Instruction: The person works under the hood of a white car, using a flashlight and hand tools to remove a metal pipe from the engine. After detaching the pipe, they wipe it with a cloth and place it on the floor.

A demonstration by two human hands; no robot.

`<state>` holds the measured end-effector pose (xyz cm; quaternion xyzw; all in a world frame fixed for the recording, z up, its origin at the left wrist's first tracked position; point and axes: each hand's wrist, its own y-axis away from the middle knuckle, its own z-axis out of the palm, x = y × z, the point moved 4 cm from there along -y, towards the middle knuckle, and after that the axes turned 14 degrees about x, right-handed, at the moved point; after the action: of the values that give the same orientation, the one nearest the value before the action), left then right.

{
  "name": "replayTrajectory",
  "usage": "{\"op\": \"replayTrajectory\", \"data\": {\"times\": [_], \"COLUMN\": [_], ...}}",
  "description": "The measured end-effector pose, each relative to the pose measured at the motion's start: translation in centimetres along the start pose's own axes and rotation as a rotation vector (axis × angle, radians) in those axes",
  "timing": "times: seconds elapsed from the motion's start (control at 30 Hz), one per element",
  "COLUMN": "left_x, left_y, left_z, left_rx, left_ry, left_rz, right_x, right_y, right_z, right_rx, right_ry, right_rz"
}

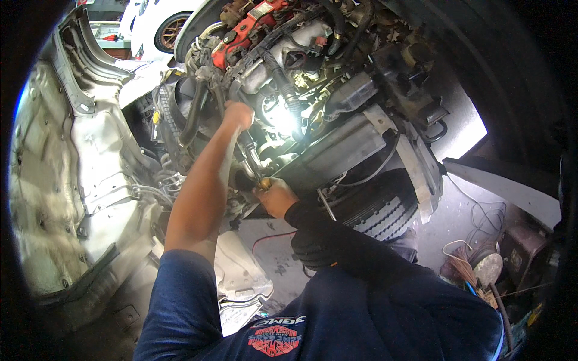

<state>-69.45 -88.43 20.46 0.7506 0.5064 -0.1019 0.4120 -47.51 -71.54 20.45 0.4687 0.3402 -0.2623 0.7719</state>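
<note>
My bare left hand (239, 114) reaches into the engine bay, its fingers closed beside the dark hoses. Whatever it grips is hidden. Nearer to me, my right hand (277, 197), at the end of a dark sleeve, is closed at a brass-coloured round end (265, 183). From there a shiny metal bar or pipe (250, 153) runs up toward my left hand; I cannot tell whether the two pieces are joined. Past my hands lies the engine (277, 60), with a red cover (244, 35) on top. A bright lamp (292, 120) glares beside a ribbed black hose (279, 78).
A grey metal frame rail (337, 153) crosses right of my hands, above a tyre (385, 210). Bare cab sheet metal (102, 156) stands on the left. Cables (487, 216) lie on the floor at right, and a white car (147, 27) is behind.
</note>
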Motion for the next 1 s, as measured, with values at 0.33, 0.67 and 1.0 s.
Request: {"op": "replayTrajectory", "data": {"times": [0.33, 0.67, 1.0], "left_x": [0.1, -1.3, -0.9], "left_y": [-0.2, -1.2, -0.6], "left_z": [-0.2, 2.5, 2.6], "left_rx": [-0.089, 0.028, -0.099], "left_ry": [0.005, 0.079, 0.16], "left_rz": [0.077, 0.07, -0.059], "right_x": [0.0, -1.1, -0.2], "right_y": [-1.0, 1.0, -1.8], "right_z": [-0.6, 0.5, -1.2], "right_rx": [0.096, -0.428, -0.288], "right_ry": [0.495, -0.566, 0.02], "right_rz": [-0.41, 0.544, -0.071]}}
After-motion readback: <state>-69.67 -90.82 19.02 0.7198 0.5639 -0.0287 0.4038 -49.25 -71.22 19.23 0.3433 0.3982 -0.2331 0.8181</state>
